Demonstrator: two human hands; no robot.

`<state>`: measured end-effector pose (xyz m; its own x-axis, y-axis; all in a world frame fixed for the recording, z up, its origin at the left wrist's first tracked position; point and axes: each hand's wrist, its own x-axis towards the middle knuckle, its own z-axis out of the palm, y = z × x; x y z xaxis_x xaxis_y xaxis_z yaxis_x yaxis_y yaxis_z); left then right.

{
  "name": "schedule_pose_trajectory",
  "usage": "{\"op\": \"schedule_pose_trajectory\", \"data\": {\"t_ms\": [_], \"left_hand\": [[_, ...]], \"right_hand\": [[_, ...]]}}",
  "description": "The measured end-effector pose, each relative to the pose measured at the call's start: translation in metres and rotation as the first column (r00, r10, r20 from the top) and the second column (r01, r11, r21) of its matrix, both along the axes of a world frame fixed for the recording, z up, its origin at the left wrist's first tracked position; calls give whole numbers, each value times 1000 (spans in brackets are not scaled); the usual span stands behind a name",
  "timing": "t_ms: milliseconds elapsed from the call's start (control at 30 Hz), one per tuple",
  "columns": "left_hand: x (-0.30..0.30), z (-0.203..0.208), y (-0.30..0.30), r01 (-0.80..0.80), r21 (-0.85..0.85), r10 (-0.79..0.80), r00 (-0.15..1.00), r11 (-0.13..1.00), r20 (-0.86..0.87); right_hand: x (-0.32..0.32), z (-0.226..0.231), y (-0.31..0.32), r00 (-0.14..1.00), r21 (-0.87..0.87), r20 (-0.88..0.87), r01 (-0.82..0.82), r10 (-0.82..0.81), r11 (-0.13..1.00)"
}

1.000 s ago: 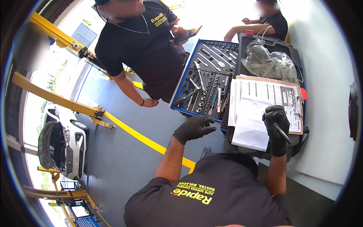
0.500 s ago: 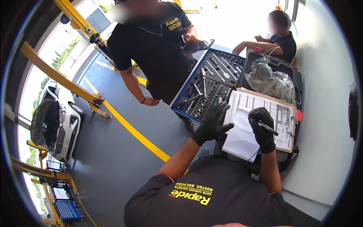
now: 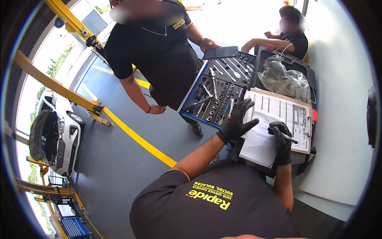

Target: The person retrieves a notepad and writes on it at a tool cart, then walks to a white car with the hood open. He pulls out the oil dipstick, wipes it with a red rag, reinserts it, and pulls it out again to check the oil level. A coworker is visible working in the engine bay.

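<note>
My right hand [image 3: 281,139], in a black glove, is closed around a pen [image 3: 289,138] over a white notepad [image 3: 258,149]. The pad lies on top of a clipboard [image 3: 308,135] that carries printed forms [image 3: 274,104]. My left hand [image 3: 240,121], gloved in black too, rests at the left edge of the papers with its fingers spread and nothing in them. Just beyond that hand is a blue-edged tool tray [image 3: 191,89] with sockets, ratchets [image 3: 237,75] and extension bars in dark foam.
Behind the clipboard, an open black case [image 3: 260,65] holds a clear plastic bag [image 3: 284,79]. Across the tray stands a person [image 3: 155,63] holding a phone [image 3: 221,52]; another person [image 3: 294,42] is at the far right. A white car [image 3: 59,135] and yellow lift posts [image 3: 55,81] are to the left.
My left hand has shifted right and slightly up, onto the papers' edge. My right hand has moved slightly down with the pen. The standing person's phone has moved right, over the tray.
</note>
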<state>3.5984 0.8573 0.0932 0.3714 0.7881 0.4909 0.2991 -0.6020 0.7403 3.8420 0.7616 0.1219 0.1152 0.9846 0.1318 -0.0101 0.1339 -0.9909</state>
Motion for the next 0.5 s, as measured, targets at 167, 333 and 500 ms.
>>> {"op": "schedule_pose_trajectory", "data": {"t_ms": [167,333,500], "left_hand": [[-6,3,1,50,-14,-51,998,999,-43],[5,2,4,75,113,-58,987,991,-149],[0,7,12,83,119,-56,975,989,-213]], "right_hand": [[2,7,-20,998,-21,17,58,-58,998],[-2,42,-32,990,65,-58,129,-125,990],[15,39,-8,931,236,345,40,-122,971]]}}
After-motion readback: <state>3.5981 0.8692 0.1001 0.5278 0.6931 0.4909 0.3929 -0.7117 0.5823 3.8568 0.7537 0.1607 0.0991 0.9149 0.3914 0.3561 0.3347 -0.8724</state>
